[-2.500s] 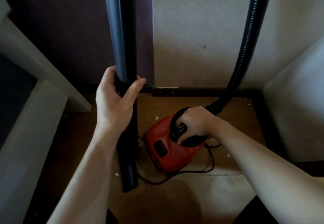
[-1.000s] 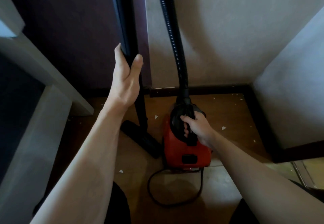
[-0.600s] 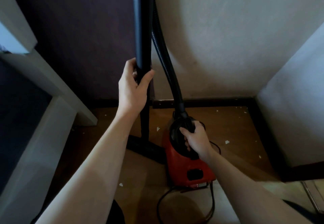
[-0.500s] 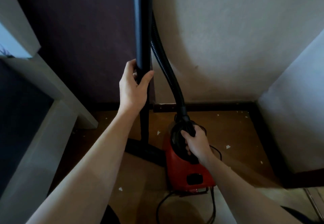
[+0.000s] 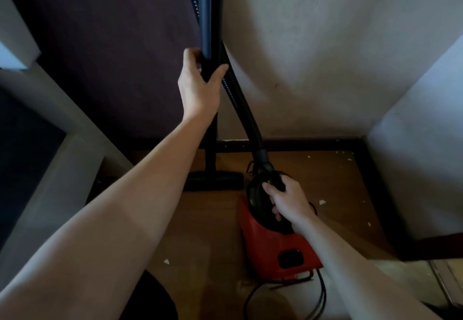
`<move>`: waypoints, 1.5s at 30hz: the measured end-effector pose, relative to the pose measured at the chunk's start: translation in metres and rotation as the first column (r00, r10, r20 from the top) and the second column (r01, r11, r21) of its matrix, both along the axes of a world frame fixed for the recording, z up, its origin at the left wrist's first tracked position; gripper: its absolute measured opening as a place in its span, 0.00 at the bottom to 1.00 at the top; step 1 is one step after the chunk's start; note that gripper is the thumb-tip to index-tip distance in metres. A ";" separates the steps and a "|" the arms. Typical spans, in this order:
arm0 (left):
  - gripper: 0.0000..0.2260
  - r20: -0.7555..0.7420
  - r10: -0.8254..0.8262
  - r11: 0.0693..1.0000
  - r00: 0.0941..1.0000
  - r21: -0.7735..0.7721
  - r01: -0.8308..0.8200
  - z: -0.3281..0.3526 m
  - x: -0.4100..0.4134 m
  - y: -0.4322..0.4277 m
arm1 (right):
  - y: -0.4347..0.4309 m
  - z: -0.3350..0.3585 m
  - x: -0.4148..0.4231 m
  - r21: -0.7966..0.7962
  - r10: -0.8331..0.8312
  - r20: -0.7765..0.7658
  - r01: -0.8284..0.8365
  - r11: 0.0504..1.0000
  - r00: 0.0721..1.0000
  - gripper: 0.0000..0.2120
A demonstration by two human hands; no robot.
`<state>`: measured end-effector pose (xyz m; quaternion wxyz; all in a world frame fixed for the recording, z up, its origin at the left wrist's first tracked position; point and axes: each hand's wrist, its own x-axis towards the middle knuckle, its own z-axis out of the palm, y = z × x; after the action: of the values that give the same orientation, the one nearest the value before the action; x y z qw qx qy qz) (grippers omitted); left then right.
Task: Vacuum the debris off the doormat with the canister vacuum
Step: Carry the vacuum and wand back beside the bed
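Gripping two parts of the vac at once, both arms stretched fwd. Far left of the frame: a white shelf unit, its edge running diag. down toward the floor, w/ a dark purple wall panel behind it. One white scrap lies on the wooden floor at lower centre-left, just right of my left forearm.

Left of centre, my left grip is wrapped round the black wand, thumb on the right side, fingers round the far side. The wand stands approx. upright and runs out of the top of the frame. At its lower end the floor head sits flat on the floor, near the dark skirting board.

The ribbed hose crosses behind the wand, then curves down right into the front of the red canister vacuum. The canister is at lower centre-right, just beside the floor head; can't tell if it rests on the floor or hangs just off it. My right grip is closed round the black carry handle on top of it.

The power cord loops from the canister's near end at the bottom of the frame, over a paler patch; can't tell if that's the doormat. More white scraps dot the floor right of the canister, toward the white side wall at far right.
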<state>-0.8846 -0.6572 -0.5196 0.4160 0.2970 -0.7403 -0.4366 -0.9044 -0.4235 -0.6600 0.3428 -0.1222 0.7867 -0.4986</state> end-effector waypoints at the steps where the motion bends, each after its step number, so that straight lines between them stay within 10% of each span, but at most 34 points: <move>1: 0.16 -0.005 0.009 1.000 1.000 -0.003 -0.009 0.001 -0.006 0.002 | 0.001 0.000 0.001 -0.008 -0.001 0.008 0.001 1.000 1.000 0.05; 23: 0.34 0.253 -0.318 0.945 0.914 0.004 0.327 -0.014 -0.021 -0.020 | -0.054 -0.021 0.028 -0.151 -0.045 0.209 0.078 0.985 0.977 0.14; 29: 0.16 0.225 -0.461 0.871 0.858 -0.066 0.486 -0.010 -0.018 -0.026 | -0.058 -0.029 0.044 -0.122 -0.054 0.183 0.077 0.990 0.982 0.15; 45: 0.16 0.096 -0.387 0.922 0.917 0.073 0.381 -0.051 0.008 -0.012 | -0.062 -0.012 0.054 -0.205 -0.036 0.294 0.100 0.974 0.955 0.04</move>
<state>-0.8761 -0.6690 -0.5708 0.2736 0.1800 -0.7940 -0.5123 -0.8505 -0.4859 -0.6725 0.4209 -0.0578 0.6727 -0.6058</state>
